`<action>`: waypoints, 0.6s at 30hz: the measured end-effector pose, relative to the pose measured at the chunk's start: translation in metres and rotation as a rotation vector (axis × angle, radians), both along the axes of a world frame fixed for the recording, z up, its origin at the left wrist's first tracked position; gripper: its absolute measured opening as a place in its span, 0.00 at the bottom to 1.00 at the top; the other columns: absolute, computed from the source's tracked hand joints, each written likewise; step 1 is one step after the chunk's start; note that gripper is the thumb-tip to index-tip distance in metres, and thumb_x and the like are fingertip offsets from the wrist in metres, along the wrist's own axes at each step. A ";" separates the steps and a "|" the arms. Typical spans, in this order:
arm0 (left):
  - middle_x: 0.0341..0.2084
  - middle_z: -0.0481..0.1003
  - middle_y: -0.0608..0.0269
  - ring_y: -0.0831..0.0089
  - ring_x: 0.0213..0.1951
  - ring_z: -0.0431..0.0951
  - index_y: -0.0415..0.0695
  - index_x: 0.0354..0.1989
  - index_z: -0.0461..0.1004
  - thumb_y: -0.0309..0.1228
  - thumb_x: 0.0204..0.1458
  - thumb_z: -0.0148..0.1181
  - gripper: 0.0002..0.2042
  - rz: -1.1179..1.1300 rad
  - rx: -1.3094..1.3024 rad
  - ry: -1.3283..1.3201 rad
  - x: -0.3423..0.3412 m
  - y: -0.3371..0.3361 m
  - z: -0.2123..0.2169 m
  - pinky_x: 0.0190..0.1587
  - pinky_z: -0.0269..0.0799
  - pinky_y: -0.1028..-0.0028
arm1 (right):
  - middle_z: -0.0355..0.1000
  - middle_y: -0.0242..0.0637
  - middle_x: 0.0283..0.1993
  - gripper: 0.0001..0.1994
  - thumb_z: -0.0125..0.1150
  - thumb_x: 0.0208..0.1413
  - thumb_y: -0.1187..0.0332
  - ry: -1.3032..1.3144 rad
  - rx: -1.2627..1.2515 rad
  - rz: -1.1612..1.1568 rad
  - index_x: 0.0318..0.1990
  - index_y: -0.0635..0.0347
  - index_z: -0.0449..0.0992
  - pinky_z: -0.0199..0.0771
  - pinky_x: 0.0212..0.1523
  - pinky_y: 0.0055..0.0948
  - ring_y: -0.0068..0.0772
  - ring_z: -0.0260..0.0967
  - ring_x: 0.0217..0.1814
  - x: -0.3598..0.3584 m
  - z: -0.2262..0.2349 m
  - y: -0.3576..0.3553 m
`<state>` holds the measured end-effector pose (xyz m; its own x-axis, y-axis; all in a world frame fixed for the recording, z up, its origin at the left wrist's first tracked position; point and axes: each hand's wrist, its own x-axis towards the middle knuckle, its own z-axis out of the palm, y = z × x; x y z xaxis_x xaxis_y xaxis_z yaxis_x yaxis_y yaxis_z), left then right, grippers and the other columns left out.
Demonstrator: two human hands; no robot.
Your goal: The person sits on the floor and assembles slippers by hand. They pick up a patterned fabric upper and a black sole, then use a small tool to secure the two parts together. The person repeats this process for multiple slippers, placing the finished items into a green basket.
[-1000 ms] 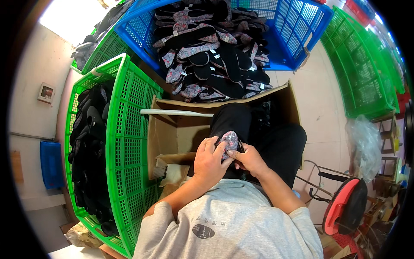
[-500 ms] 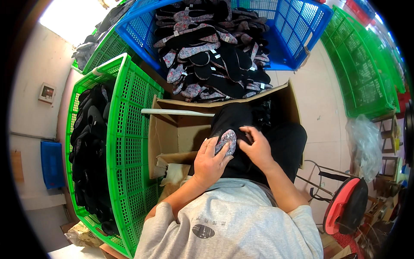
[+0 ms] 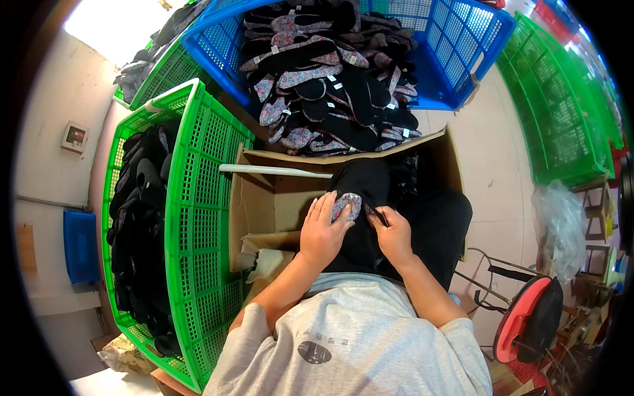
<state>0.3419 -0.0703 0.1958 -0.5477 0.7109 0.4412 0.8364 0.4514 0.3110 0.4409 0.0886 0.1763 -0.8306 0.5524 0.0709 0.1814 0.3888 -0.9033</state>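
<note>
Over my black-trousered leg, my left hand (image 3: 322,228) holds what looks like a cloth slipper with a speckled grey-and-red sole (image 3: 346,204). Its fingers lie along the left side of the sole, the thumb across its lower part. At the right edge of this piece, my right hand (image 3: 393,231) pinches a strip of black fabric (image 3: 375,212) between thumb and fingers. Against the black trousers, the rest of the piece's outline is hard to make out.
An open cardboard box (image 3: 246,198) surrounds my leg, a pale rod (image 3: 274,171) across it. Beyond, a blue crate (image 3: 456,59) holds a pile of similar speckled pieces. At left, a green crate (image 3: 201,231) contains black ones. A red-and-black stool-like seat (image 3: 528,320) stands right.
My right hand has closed from spread fingers into a pinch on the black fabric edge. My left hand has slid slightly up along the speckled sole.
</note>
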 end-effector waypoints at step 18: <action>0.41 0.71 0.58 0.59 0.42 0.74 0.43 0.26 0.81 0.28 0.44 0.60 0.05 0.217 -0.520 0.020 -0.097 0.040 -0.045 0.36 0.75 0.66 | 0.74 0.40 0.28 0.06 0.65 0.57 0.71 -0.059 -0.057 0.064 0.35 0.64 0.75 0.69 0.33 0.31 0.37 0.71 0.29 -0.027 0.000 -0.020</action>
<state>0.2453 -0.0306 0.1512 -0.7010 0.7092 0.0749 0.7105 0.7036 -0.0133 0.4143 0.0689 0.1761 -0.8663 0.4995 -0.0088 0.2109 0.3496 -0.9128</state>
